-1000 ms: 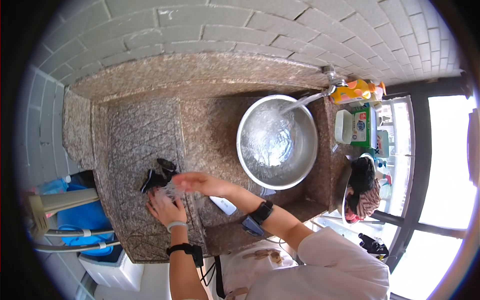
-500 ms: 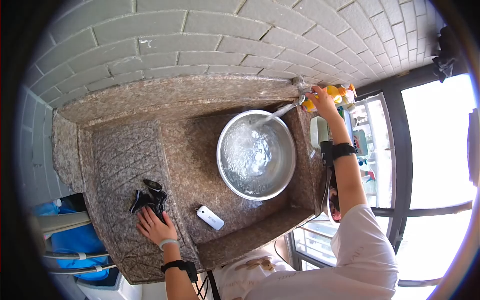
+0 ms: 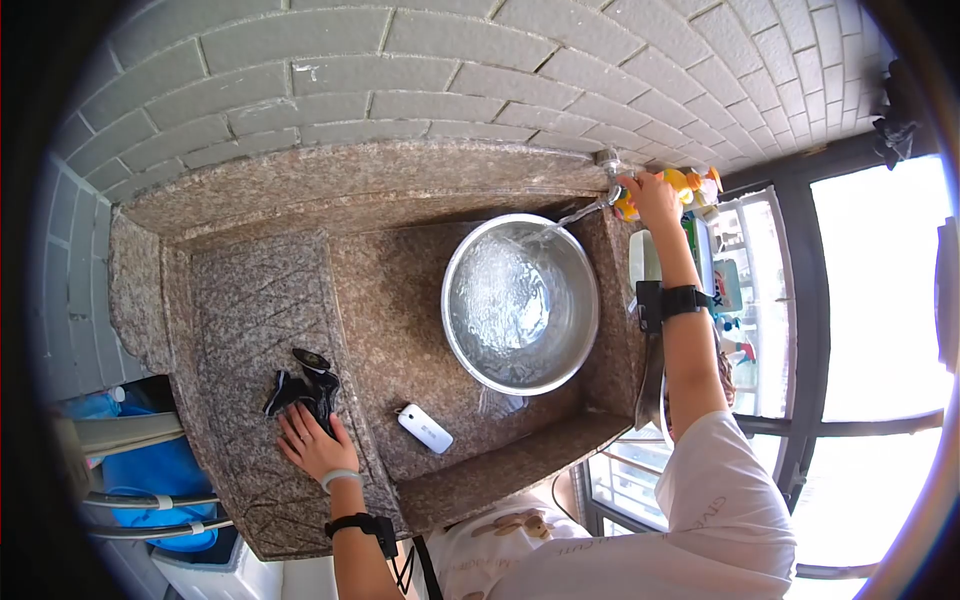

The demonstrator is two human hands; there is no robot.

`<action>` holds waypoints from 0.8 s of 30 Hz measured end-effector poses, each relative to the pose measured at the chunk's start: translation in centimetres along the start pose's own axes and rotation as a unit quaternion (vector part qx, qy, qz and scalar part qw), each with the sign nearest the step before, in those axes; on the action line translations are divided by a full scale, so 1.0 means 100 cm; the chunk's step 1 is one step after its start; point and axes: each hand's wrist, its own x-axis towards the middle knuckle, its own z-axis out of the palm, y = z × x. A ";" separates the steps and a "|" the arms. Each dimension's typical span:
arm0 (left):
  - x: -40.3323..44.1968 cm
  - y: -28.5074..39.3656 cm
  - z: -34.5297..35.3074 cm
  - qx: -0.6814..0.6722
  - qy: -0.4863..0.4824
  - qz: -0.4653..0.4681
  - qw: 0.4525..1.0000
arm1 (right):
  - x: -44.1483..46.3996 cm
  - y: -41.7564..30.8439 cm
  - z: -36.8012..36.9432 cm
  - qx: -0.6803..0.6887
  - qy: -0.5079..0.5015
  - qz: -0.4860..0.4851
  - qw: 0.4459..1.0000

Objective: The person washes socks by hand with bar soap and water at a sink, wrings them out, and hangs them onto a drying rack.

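Note:
My left hand [image 3: 318, 449] lies flat with spread fingers on a wet black cloth item [image 3: 318, 385] on the ribbed stone slab [image 3: 255, 300]. At the tap [image 3: 609, 180], my right hand [image 3: 655, 200] has its fingers bent round the handle area, beside an orange bottle [image 3: 628, 207]; its exact hold is hidden. A thin stream of water falls from the spout into a metal basin [image 3: 447, 300], which holds clear, rippling water [image 3: 515, 310]. A white oval object [image 3: 425, 428] rests on the sink floor between the slab and the basin.
Behind the stone sink [image 3: 390, 270] rises a grey brick wall [image 3: 420, 50]. On the right ledge are a pale green box [image 3: 640, 257] and another bottle [image 3: 705, 185]. A blue bucket [image 3: 150, 475] and metal rails stand at the lower left, with a window [image 3: 880, 290] at the far right.
My right hand has moved from beside my left hand up to the tap. The water stream has become thinner. My left hand has stayed on the black cloth item.

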 end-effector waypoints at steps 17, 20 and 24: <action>-0.001 -0.001 0.003 0.000 0.023 0.005 1.000 | 0.009 0.004 0.012 -0.035 0.061 0.001 0.997; -0.001 0.001 0.002 0.001 0.017 0.002 1.000 | -0.001 0.007 0.006 0.085 0.000 -0.011 0.996; 0.000 0.001 0.001 -0.011 0.023 0.001 1.000 | -0.040 0.029 0.034 0.681 -0.020 0.124 0.722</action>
